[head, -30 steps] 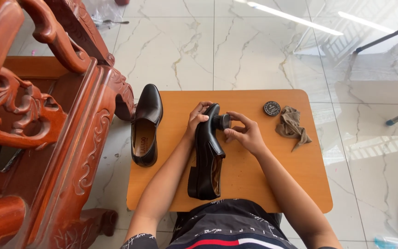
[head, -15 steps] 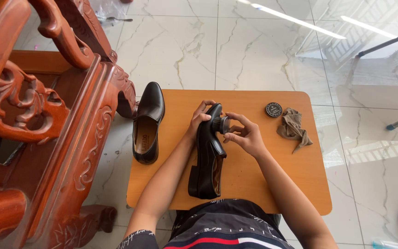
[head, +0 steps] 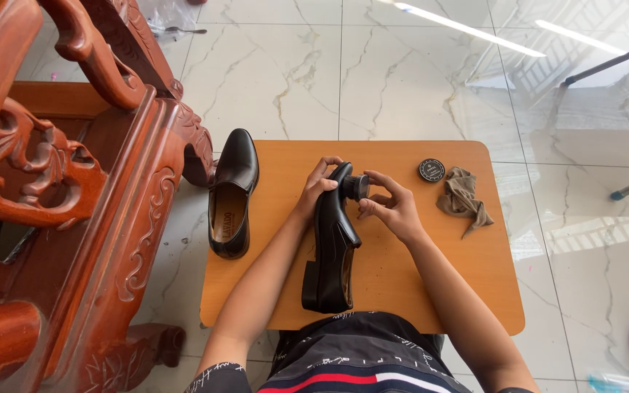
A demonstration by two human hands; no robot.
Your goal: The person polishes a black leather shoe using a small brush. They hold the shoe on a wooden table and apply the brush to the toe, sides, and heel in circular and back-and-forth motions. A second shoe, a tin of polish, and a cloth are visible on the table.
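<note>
We look down from head height at a small wooden counter (head: 402, 284) standing on a pale marble floor (head: 373, 80). We take the counter as our landmark.

A black leather shoe (head: 333, 247) lies on its side near the middle of the counter, heel toward the near edge, toe pointing toward the far edge. Our left hand (head: 316, 188) grips the toe end from the left, fingers curled over the upper. Our right hand (head: 394, 207) sits just to the right of the toe, fingers closed around a small dark round brush or applicator (head: 358, 186), which is pressed against the toe. So the shoe's toe lies between our two hands, touching the left one, with the applicator meeting it from the right.

The matching second black shoe (head: 233, 193) rests upright at the counter's left edge, partly overhanging it, well apart from both hands. Toward the far right corner of the counter sits a small round dark tin (head: 431, 169), and just beside it, further right, a crumpled brown cloth (head: 464, 198).

To the left of the counter stands a carved reddish wooden chair (head: 89, 204). At the counter's near edge we see our dark patterned clothing (head: 358, 356).
</note>
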